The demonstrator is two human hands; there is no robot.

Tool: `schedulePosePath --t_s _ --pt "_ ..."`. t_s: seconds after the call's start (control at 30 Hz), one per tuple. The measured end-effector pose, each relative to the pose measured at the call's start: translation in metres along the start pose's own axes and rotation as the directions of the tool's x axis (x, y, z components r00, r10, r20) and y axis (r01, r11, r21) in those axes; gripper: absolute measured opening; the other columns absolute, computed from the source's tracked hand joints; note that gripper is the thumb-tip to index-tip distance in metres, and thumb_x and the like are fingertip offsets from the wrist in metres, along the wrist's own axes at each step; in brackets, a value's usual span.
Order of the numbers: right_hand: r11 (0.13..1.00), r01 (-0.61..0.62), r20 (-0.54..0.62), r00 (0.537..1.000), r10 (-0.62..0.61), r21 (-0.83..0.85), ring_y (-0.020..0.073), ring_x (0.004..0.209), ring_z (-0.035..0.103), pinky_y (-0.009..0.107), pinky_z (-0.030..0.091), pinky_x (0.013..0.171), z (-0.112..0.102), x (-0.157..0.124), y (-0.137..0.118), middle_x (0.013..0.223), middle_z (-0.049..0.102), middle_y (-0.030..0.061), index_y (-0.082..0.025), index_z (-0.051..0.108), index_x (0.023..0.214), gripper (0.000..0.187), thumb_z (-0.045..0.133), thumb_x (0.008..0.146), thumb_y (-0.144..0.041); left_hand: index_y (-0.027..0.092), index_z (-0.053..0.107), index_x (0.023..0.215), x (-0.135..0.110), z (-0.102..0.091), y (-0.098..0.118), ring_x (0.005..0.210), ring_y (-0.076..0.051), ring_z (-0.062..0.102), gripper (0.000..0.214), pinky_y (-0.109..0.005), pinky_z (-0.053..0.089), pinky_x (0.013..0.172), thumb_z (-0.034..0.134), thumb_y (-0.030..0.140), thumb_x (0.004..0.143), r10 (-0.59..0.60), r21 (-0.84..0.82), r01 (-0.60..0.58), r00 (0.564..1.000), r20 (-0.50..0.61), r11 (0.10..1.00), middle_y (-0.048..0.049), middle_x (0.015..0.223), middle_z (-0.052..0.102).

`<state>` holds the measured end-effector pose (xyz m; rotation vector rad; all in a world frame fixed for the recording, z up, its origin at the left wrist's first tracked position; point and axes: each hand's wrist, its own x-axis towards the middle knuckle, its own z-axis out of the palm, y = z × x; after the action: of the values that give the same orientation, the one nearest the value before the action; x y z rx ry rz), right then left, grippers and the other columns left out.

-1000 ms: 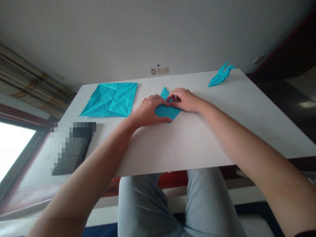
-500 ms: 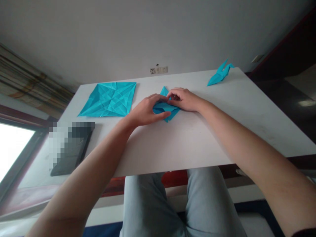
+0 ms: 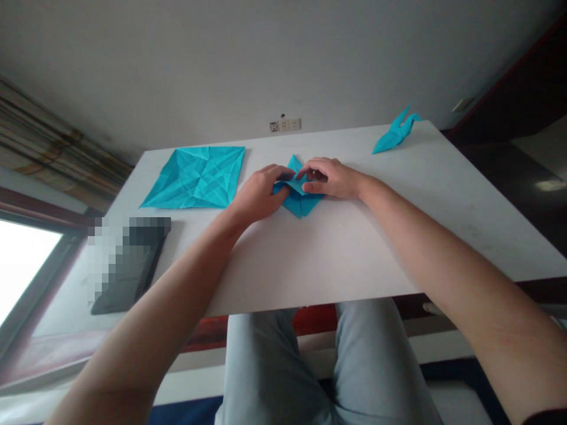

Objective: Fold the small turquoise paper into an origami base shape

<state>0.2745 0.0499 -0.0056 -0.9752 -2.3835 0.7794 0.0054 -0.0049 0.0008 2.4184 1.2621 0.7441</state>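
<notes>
A partly folded piece of turquoise origami paper [image 3: 301, 206] lies on the white table between my hands, one point facing away from me and another toward me. My left hand [image 3: 263, 192] pinches the paper's left side, thumb below and fingers above a raised flap. From the right, my right hand [image 3: 334, 177] has its thumb and bent fingers closed on the flap's other side. Parts of the folds are hidden under my fingers.
A creased turquoise sheet [image 3: 199, 177] is spread at the table's back left. A folded paper crane [image 3: 396, 133] stands near the back right corner. At left lies a dark flat device [image 3: 128, 289], partly blurred out. Wall sockets [image 3: 284, 125] sit behind the table [image 3: 319, 260].
My left thumb has pulled back from the front of the paper to its left side. My right thumb now shows on the flap, which looks flatter and more exposed.
</notes>
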Motion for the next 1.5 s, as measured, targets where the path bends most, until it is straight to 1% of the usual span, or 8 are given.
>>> schedulePosePath --t_s 0.1,0.23,0.3,0.4,0.6,0.93,1.17,1.5 --pt "0.999 0.007 0.054 0.999 -0.009 0.035 0.0262 0.094 0.063 0.038 0.048 0.087 -0.003 0.0 0.002 0.11 0.073 0.0079 -0.023 0.084 0.126 0.084 0.085 0.082 -0.095 0.021 0.085 0.133 0.0 0.0 -0.002 0.132 -0.034 0.08 0.043 -0.05 0.06 0.123 0.065 0.025 0.095 -0.011 -0.002 0.011 1.0 -0.01 1.0 -0.0114 0.14 0.087" --pt "0.999 0.027 0.014 1.0 -0.027 -0.046 0.0263 0.097 0.063 0.039 0.049 0.091 0.002 -0.001 0.003 0.114 0.072 0.007 -0.025 0.083 0.127 0.068 0.097 0.081 -0.074 0.02 0.085 0.132 0.001 0.002 -0.008 0.129 -0.034 0.081 0.047 -0.049 0.062 0.12 0.068 0.02 0.088 -0.007 0.002 0.007 1.0 -0.029 1.0 -0.0123 0.137 0.087" --pt "0.995 0.037 -0.017 0.999 -0.038 -0.092 0.0261 0.097 0.063 0.039 0.049 0.092 0.005 -0.001 0.003 0.112 0.071 0.0063 -0.026 0.083 0.125 0.055 0.094 0.088 -0.064 0.019 0.084 0.134 0.001 0.003 -0.011 0.129 -0.033 0.081 0.049 -0.048 0.063 0.119 0.069 0.019 0.087 0.0 0.005 0.0 1.0 -0.03 1.0 -0.0132 0.138 0.085" --pt "0.995 0.03 -0.038 0.999 -0.034 -0.093 0.0255 0.095 0.063 0.038 0.049 0.09 0.008 -0.001 0.006 0.11 0.069 0.0063 -0.025 0.081 0.124 0.038 0.084 0.098 -0.052 0.02 0.082 0.14 0.0 0.003 -0.01 0.133 -0.033 0.08 0.048 -0.048 0.062 0.12 0.07 0.023 0.093 0.012 0.032 -0.011 1.0 -0.02 0.999 -0.0135 0.142 0.083" --pt "0.997 0.031 -0.076 0.996 -0.036 -0.072 0.0265 0.095 0.062 0.04 0.051 0.089 0.009 0.001 0.011 0.109 0.068 0.0071 -0.024 0.079 0.122 0.029 0.076 0.096 -0.036 0.022 0.082 0.143 0.0 0.003 -0.006 0.138 -0.037 0.077 0.047 -0.052 0.059 0.125 0.07 0.041 0.101 0.025 0.061 -0.027 0.999 0.03 0.998 -0.0149 0.144 0.083" --pt "0.997 0.032 -0.085 0.996 -0.038 -0.063 0.0263 0.094 0.063 0.04 0.053 0.09 0.011 0.002 0.01 0.108 0.067 0.0068 -0.024 0.08 0.121 0.027 0.074 0.096 -0.032 0.026 0.082 0.149 0.0 0.006 -0.009 0.142 -0.039 0.077 0.051 -0.055 0.056 0.13 0.07 0.043 0.102 0.021 0.067 -0.023 0.999 0.04 0.997 -0.012 0.148 0.085" --pt "0.998 0.027 -0.082 0.996 -0.032 -0.054 0.0265 0.096 0.063 0.04 0.052 0.091 0.012 0.002 0.013 0.108 0.068 0.0063 -0.024 0.08 0.123 0.029 0.078 0.096 -0.034 0.029 0.083 0.146 0.0 0.004 -0.006 0.145 -0.039 0.076 0.046 -0.056 0.055 0.132 0.069 0.045 0.105 0.003 0.078 -0.007 0.999 0.053 0.997 -0.0098 0.15 0.085" --pt "0.998 0.022 -0.076 0.997 -0.027 -0.066 0.0266 0.095 0.063 0.04 0.051 0.091 0.011 0.002 0.011 0.11 0.068 0.0071 -0.024 0.079 0.124 0.028 0.077 0.097 -0.034 0.028 0.082 0.149 0.0 0.004 -0.009 0.144 -0.039 0.076 0.05 -0.057 0.055 0.132 0.068 0.046 0.105 0.028 0.073 -0.032 0.998 0.055 0.997 -0.0114 0.15 0.084"
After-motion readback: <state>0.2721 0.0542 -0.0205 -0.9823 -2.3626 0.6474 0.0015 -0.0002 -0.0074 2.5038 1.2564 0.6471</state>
